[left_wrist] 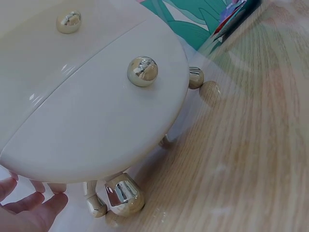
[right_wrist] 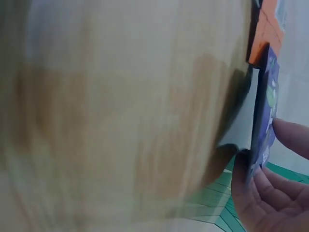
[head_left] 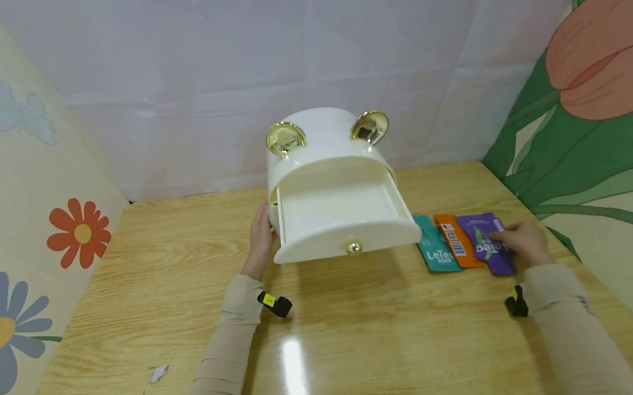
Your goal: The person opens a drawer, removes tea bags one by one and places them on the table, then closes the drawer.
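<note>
A white storage box (head_left: pixel 320 125) with two gold ear-shaped pieces stands on the table. Its upper drawer (head_left: pixel 338 202) is pulled out and holds nothing; a gold knob (head_left: pixel 354 247) sits on the front. My left hand (head_left: pixel 261 240) rests against the box's left side, fingers (left_wrist: pixel 48 208) partly hidden behind the rounded front in the left wrist view. At the right, my right hand (head_left: pixel 526 242) pinches a purple packet (head_left: pixel 484 235) between thumb and fingers. The packet's edge is lifted in the right wrist view. Beside it lie an orange packet (head_left: pixel 458 243) and a teal packet (head_left: pixel 436 247).
Gold ball feet (left_wrist: pixel 125 195) carry the box above the wooden table (head_left: pixel 390 338). A white cloth (head_left: pixel 190 96) hangs behind. Painted panels (head_left: pixel 619 161) stand at both sides. A small pale patch (head_left: pixel 158 373) marks the table's front left.
</note>
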### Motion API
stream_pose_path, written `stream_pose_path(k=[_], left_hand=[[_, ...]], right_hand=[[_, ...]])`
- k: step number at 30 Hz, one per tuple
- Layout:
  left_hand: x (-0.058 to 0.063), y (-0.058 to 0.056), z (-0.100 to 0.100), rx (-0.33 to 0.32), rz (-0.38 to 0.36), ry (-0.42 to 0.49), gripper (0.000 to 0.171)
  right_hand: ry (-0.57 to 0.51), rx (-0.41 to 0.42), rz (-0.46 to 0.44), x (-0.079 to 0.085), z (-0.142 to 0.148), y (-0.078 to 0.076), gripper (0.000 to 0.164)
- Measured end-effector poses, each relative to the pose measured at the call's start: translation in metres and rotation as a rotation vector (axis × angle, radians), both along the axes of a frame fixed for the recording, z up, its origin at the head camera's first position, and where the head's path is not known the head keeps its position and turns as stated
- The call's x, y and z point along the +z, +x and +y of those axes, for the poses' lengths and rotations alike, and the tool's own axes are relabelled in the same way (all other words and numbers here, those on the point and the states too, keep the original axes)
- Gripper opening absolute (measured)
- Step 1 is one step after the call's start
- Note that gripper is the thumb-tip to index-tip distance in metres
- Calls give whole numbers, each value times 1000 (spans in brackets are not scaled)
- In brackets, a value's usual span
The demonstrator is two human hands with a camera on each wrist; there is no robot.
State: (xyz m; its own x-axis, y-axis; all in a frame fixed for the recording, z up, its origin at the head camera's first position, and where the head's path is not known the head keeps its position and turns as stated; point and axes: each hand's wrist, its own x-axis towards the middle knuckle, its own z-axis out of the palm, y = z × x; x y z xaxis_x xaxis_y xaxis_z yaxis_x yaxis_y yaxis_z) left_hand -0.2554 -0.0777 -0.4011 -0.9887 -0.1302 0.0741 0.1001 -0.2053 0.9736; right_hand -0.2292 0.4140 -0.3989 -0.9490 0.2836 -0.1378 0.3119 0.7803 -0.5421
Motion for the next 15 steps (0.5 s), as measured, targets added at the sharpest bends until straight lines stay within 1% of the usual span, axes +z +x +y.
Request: stream_pose_path(k=[4, 7, 10, 15], left_hand=[[0, 0, 0, 9, -8, 4, 42], [0, -1, 0, 11, -8, 2, 42], [-1, -1, -1, -4, -3, 1, 42], [-2, 0, -2, -26, 6, -4, 43]], right_hand=[[124, 66, 45, 3, -2, 1, 58], [177, 96, 79, 5, -4, 2, 52], [203, 103, 119, 5, -6, 3, 46], [217, 83, 180, 1, -8, 3, 46]])
